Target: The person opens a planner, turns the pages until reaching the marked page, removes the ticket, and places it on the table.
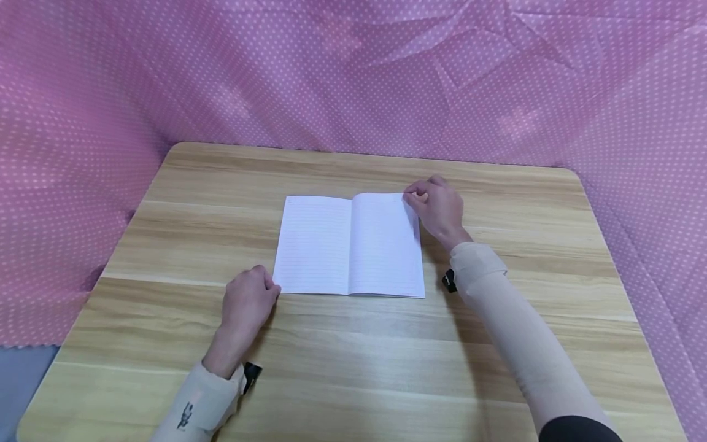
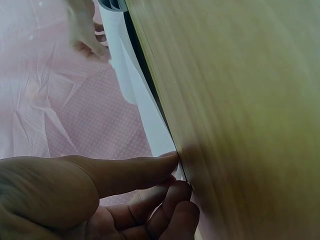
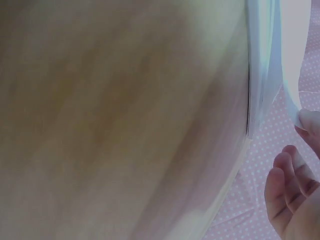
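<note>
An open notebook [image 1: 312, 245] with lined pages lies flat on the wooden table, its spine running away from me. At its far right corner my right hand [image 1: 442, 209] pinches a page [image 1: 383, 245] between thumb and finger. In the right wrist view that page [image 3: 292, 55] stands lifted off the stack of pages [image 3: 257, 75] beneath. My left hand [image 1: 248, 304] is at the near left corner. The left wrist view shows its thumb and fingers [image 2: 135, 175] pinching the notebook's corner.
The wooden table [image 1: 359, 356] has rounded far corners. Pink dotted cloth [image 1: 353, 80] hangs behind it and along both sides. Each wrist wears a pale band with a small black device [image 1: 252, 376]. Grey-blue floor or fabric [image 1: 24, 380] shows at the lower left.
</note>
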### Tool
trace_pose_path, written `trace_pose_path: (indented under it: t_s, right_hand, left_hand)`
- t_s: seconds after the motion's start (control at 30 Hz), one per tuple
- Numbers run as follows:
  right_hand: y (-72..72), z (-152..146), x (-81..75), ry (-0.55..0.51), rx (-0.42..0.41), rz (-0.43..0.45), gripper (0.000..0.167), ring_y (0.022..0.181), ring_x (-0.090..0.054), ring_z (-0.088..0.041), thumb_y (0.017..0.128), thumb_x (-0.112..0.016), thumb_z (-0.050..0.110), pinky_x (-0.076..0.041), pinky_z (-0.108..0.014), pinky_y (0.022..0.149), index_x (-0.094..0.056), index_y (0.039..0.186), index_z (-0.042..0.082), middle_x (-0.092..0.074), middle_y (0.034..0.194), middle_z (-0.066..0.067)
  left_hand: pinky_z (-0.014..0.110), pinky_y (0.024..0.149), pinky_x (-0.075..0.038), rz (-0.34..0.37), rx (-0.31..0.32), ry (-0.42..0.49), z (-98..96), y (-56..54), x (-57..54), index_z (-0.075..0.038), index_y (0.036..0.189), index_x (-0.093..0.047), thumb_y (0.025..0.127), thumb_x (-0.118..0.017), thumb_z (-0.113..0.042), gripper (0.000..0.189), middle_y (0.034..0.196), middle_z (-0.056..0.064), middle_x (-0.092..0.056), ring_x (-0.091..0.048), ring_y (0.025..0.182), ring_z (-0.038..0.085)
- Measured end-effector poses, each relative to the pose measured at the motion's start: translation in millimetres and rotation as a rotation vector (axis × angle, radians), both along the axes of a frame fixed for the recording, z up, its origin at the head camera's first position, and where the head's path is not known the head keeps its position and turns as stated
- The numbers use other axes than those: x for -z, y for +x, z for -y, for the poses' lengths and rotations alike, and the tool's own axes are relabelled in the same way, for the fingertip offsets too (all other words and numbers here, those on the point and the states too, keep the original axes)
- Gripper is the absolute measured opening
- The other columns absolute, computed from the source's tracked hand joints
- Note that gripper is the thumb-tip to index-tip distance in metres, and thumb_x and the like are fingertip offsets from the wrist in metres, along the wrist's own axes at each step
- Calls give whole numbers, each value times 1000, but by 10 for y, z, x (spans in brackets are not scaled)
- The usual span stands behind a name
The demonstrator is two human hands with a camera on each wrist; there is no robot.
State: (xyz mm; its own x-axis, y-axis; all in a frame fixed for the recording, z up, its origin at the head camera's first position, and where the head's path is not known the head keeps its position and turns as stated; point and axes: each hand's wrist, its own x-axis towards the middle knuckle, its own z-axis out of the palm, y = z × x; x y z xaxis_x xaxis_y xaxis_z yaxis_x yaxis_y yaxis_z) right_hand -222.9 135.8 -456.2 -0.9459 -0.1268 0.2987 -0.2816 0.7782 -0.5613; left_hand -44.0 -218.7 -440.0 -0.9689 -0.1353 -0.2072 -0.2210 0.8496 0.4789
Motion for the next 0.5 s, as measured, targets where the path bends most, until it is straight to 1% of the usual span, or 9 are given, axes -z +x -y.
trace_pose_path:
  t_s: [0.07, 0.17, 0.2, 0.27, 0.37, 0.43, 0.5]
  right_hand:
    - [0, 2, 2, -19, -5, 18, 14, 78, -66, -25, 102, -80, 22, -49, -38, 71, -83, 104, 9, -71, 101, -9]
    - [0, 5, -4, -96, -9, 97, 13, 80, -64, -22, 103, -78, 21, -49, -34, 71, -80, 103, 8, -71, 95, -8]
    - [2, 7, -13, -135, -10, 131, 12, 79, -63, -22, 104, -77, 20, -49, -32, 69, -80, 103, 8, -71, 93, -8]
    - [6, 9, -39, -252, -13, 206, 12, 77, -61, -21, 104, -76, 20, -48, -28, 64, -78, 104, 8, -69, 89, -8]
    - [11, 18, -94, -431, -20, 301, 13, 74, -60, -20, 105, -76, 20, -48, -24, 59, -77, 107, 7, -67, 88, -7]
    - [9, 29, -131, -532, -28, 346, 14, 73, -59, -18, 105, -76, 21, -49, -24, 58, -77, 108, 7, -66, 89, -5]
    - [8, 51, -165, -587, -40, 367, 15, 73, -59, -16, 105, -77, 21, -52, -25, 60, -76, 109, 7, -66, 90, -3]
  left_hand:
    - [51, 73, -54, 3, -2, 3, -3, 0, 0, 0, 89, -66, 99, -77, -6, 16, 83, 12, -68, -64, 79, 33]
    - [51, 73, -54, 8, -2, 5, -4, -6, 5, -1, 88, -66, 99, -77, -5, 16, 83, 12, -67, -64, 79, 33]
    - [51, 73, -54, 9, -2, 5, -5, -6, 5, -1, 88, -66, 99, -77, -5, 16, 83, 12, -68, -64, 78, 33]
    - [50, 73, -54, 10, -2, 5, -4, -4, 8, -1, 88, -66, 99, -77, -5, 16, 83, 12, -68, -64, 78, 32]
    - [50, 72, -53, 12, -1, 8, -3, -3, 8, -1, 89, -66, 99, -76, -5, 16, 83, 12, -67, -63, 78, 32]
    - [49, 72, -53, 16, -5, 10, -3, -1, 5, -1, 89, -66, 99, -76, -5, 16, 83, 12, -67, -63, 78, 33]
    - [49, 71, -52, 21, -9, 14, -4, -6, 4, -1, 89, -65, 100, -76, -5, 16, 83, 12, -66, -63, 78, 33]
